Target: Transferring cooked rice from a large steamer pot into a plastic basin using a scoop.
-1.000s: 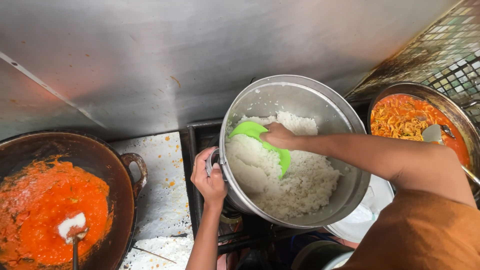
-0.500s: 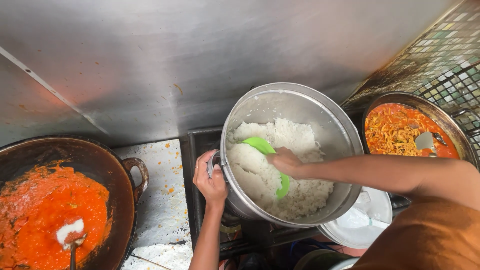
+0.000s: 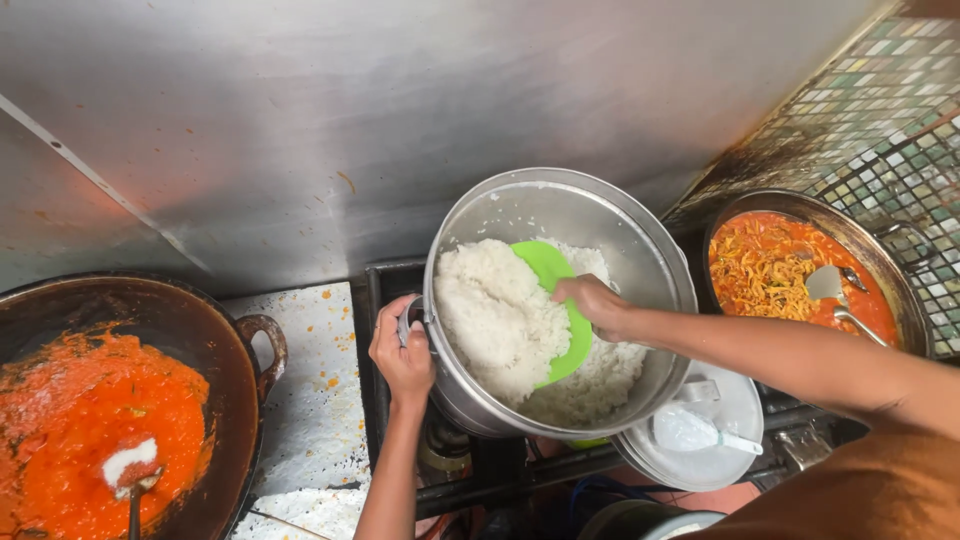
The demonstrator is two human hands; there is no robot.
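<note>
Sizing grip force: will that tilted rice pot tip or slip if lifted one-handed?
Probably heavy: the pot is well filled with rice. Likely apt to tip further, since it leans, steadied by the left hand at its rim handle. Smooth metal looks slippery.

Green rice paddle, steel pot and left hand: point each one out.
green rice paddle (image 3: pixel 553 300): head view, on the blade above the rice.
steel pot (image 3: pixel 520 200): head view, on the bare inner wall.
left hand (image 3: pixel 402 352): head view, on the back of the hand at the pot handle.

My two bare arms, one orange sleeve

My left hand (image 3: pixel 403 362) and right hand (image 3: pixel 592 303) wear nothing; above my right elbow, orange cloth (image 3: pixel 860 490) covers me.
</note>
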